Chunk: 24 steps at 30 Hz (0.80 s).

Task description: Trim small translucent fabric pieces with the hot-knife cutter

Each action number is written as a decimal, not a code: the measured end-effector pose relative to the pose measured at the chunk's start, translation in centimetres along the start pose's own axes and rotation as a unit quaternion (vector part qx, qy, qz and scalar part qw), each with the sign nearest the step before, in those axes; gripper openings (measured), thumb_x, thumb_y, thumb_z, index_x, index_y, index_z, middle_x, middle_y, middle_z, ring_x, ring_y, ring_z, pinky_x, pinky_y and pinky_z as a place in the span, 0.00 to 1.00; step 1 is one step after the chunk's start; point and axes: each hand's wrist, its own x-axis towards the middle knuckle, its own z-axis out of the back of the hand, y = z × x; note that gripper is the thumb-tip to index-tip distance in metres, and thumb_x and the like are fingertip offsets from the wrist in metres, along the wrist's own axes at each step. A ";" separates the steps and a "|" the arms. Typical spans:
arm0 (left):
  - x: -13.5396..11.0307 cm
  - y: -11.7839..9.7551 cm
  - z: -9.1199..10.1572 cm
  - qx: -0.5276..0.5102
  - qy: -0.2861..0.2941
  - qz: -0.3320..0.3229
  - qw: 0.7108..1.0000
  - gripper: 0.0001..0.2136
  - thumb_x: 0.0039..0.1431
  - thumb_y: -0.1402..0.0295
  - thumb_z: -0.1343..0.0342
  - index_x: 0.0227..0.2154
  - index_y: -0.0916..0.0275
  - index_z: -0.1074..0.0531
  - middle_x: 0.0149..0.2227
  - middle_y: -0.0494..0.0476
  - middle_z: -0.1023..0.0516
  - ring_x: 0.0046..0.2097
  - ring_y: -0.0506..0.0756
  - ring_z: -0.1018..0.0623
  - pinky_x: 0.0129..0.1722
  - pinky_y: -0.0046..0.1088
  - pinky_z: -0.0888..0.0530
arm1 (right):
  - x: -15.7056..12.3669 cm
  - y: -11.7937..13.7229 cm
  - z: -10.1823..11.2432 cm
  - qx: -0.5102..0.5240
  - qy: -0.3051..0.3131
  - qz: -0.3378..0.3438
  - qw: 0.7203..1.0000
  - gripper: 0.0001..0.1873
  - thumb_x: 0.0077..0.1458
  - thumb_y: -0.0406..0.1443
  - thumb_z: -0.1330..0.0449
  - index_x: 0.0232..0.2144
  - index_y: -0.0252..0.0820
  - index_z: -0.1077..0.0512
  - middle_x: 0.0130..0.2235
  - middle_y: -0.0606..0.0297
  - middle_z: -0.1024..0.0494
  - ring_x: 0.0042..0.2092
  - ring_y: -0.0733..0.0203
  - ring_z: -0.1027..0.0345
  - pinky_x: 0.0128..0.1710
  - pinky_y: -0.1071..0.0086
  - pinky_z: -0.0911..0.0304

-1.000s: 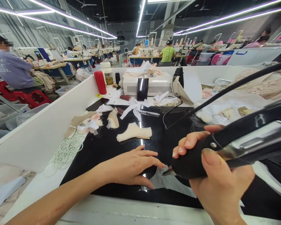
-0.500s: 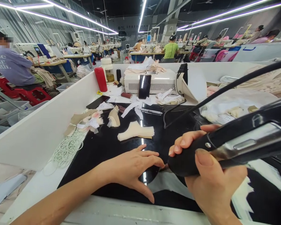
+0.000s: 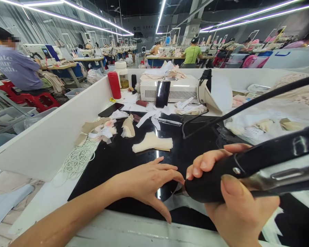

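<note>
My right hand (image 3: pixel 237 209) is wrapped round the black handle of a corded cutting tool (image 3: pixel 262 164), whose tip sits low over the black glossy worktop (image 3: pixel 118 161). My left hand (image 3: pixel 149 181) lies flat with fingers spread, pressing a dark fabric piece (image 3: pixel 168 190) against the worktop right beside the tool's tip. A pale translucent sheet (image 3: pixel 187 202) lies under the tool. Beyond my hands rests a stack of cream fabric pieces (image 3: pixel 153 142).
White partition walls (image 3: pixel 48 137) box in the bench. A coil of white elastic cord (image 3: pixel 77 159), beige scraps (image 3: pixel 103 130), a phone (image 3: pixel 110 109), a red bottle (image 3: pixel 114 85) and a white machine (image 3: pixel 176 90) sit at the left and back. Other people sit at neighbouring tables.
The tool and my right hand have shifted left, closer to my left fingertips. My left thumb has spread outward towards me.
</note>
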 end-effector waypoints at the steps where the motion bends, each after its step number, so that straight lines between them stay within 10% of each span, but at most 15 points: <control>1: 0.0 0.0 0.0 0.001 0.000 -0.001 1.000 0.35 0.52 0.55 0.27 0.59 0.57 0.36 0.63 0.66 0.28 0.66 0.64 0.29 0.72 0.57 0.51 | 0.0 0.0 -0.1 -0.005 -0.003 -0.001 1.000 0.17 0.59 0.41 0.31 0.48 0.51 0.30 0.32 0.68 0.26 0.31 0.57 0.31 0.27 0.61 0.28; 16: 0.3 -0.3 0.3 0.029 0.024 0.006 0.999 0.37 0.54 0.53 0.29 0.62 0.58 0.36 0.62 0.65 0.26 0.70 0.66 0.34 0.71 0.59 0.48 | -0.9 0.4 -1.6 0.017 0.021 -0.017 0.999 0.18 0.59 0.43 0.30 0.47 0.49 0.31 0.30 0.69 0.26 0.28 0.59 0.30 0.28 0.62 0.27; 24: -0.3 0.1 0.5 0.054 -0.002 -0.043 0.998 0.19 0.61 0.58 0.32 0.51 0.57 0.27 0.65 0.59 0.28 0.70 0.63 0.34 0.72 0.57 0.47 | 0.5 1.0 -0.5 0.009 -0.024 -0.005 1.000 0.20 0.53 0.42 0.27 0.45 0.49 0.28 0.29 0.70 0.25 0.28 0.59 0.32 0.25 0.64 0.28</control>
